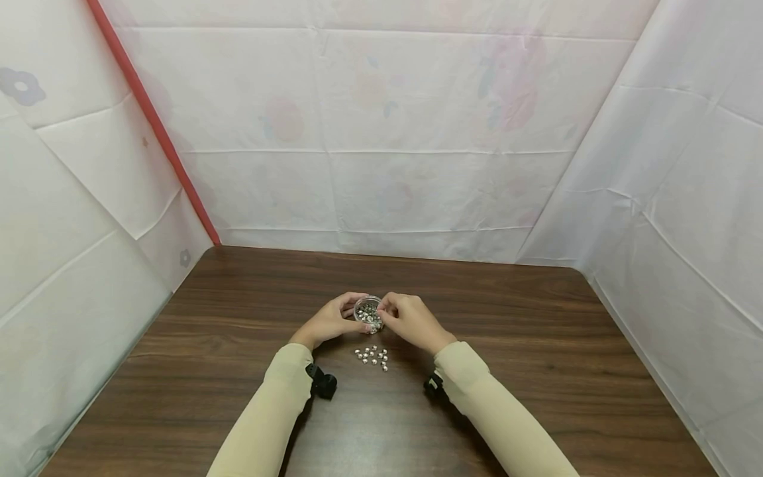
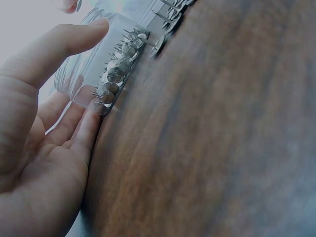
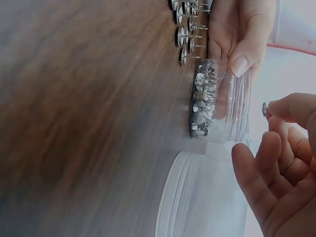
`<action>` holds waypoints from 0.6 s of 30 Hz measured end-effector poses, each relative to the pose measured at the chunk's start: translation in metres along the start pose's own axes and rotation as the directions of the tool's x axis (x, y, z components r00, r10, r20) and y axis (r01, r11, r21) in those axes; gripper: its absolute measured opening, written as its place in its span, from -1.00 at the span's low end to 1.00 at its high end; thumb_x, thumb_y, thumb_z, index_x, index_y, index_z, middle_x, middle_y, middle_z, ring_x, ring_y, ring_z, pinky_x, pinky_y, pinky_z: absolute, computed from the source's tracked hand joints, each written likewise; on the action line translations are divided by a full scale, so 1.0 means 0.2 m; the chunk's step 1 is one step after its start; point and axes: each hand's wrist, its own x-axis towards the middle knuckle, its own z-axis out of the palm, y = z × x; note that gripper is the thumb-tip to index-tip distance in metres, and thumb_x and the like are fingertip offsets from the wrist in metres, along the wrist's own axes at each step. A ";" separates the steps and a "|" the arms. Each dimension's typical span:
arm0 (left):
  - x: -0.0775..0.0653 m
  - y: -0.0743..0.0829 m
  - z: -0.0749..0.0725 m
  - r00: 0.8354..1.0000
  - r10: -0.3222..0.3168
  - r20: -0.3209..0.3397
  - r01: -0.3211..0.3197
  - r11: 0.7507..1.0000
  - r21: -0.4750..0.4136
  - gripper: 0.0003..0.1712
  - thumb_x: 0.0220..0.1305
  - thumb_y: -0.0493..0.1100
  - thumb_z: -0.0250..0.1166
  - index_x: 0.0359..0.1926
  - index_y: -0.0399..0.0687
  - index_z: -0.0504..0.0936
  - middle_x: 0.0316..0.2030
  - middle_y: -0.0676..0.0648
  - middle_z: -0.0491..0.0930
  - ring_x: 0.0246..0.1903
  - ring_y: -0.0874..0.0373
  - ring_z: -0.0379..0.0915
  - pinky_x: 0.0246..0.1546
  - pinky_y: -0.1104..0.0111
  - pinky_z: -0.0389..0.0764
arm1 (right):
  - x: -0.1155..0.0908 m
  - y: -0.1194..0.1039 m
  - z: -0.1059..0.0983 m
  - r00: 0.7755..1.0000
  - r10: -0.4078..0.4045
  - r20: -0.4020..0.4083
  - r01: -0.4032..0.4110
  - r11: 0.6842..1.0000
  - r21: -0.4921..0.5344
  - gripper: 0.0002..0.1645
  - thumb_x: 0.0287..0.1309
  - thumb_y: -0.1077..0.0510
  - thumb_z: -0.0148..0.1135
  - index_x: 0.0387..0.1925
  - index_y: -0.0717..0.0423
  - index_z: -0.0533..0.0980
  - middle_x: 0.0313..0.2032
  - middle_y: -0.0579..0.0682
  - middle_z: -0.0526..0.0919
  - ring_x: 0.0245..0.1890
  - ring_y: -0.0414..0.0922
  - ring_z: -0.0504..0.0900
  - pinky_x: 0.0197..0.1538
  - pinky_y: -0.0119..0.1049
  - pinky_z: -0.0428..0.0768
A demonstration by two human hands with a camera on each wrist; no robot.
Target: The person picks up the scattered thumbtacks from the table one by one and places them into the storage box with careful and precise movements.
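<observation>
My left hand (image 1: 334, 319) curls its thumb and fingers round a small clear plastic jar (image 1: 367, 311), upright on the table. Silvery thumbtacks (image 3: 200, 106) lie heaped in the jar's bottom, showing through its wall in both wrist views. Between thumb and finger, my right hand (image 1: 412, 322) pinches a single thumbtack (image 3: 265, 109) just beyond the jar's threaded mouth in the right wrist view. On the near side of the jar, several loose thumbtacks (image 1: 373, 356) are scattered on the wood, points up.
In the right wrist view, a clear round plastic piece with a ridged rim (image 3: 180, 197) sits close beside the jar. The dark wooden table (image 1: 238, 331) is backed by white patterned cloth (image 1: 381, 132). A red strip (image 1: 155, 122) runs down the left corner.
</observation>
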 end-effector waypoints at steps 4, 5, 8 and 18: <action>0.00 0.00 0.00 1.000 0.002 0.000 -0.002 1.000 0.002 -0.15 0.01 -0.14 0.45 0.32 -0.03 0.27 0.30 -0.18 0.24 0.28 -0.06 0.09 0.26 -0.04 0.25 | 0.03 0.01 0.02 1.000 0.019 0.009 -0.019 1.000 0.004 -0.93 0.22 0.09 0.15 -0.36 -0.07 0.54 -0.68 -0.19 0.43 -0.74 -0.32 0.29 -0.67 -0.47 0.30; 0.00 0.00 0.00 1.000 0.001 0.000 -0.001 1.000 0.000 -0.16 0.01 -0.14 0.44 0.32 -0.03 0.27 0.30 -0.18 0.24 0.27 -0.06 0.09 0.26 -0.04 0.26 | 0.03 0.01 0.03 1.000 0.022 0.012 -0.022 1.000 0.006 -0.93 0.22 0.08 0.15 -0.35 -0.07 0.54 -0.68 -0.18 0.43 -0.75 -0.32 0.28 -0.67 -0.47 0.29; 0.00 0.00 0.00 1.000 0.006 0.000 -0.006 1.000 -0.002 -0.16 0.01 -0.15 0.44 0.32 -0.04 0.27 0.29 -0.17 0.26 0.27 -0.05 0.10 0.26 -0.04 0.26 | 0.05 0.01 0.04 0.999 0.038 0.029 -0.038 0.999 0.009 -0.91 0.24 0.07 0.14 -0.32 -0.06 0.54 -0.70 -0.15 0.42 -0.77 -0.30 0.25 -0.69 -0.47 0.26; 0.08 -0.16 0.00 0.998 0.014 -0.061 -0.015 1.000 -0.006 -0.18 -0.14 0.01 0.52 0.20 0.29 0.38 0.17 0.04 0.40 0.17 0.16 0.26 0.21 0.01 0.35 | 0.08 0.01 0.05 0.995 0.076 0.057 -0.075 0.997 -0.023 -0.88 0.26 0.06 0.10 -0.30 -0.04 0.54 -0.70 -0.13 0.42 -0.79 -0.27 0.26 -0.70 -0.46 0.28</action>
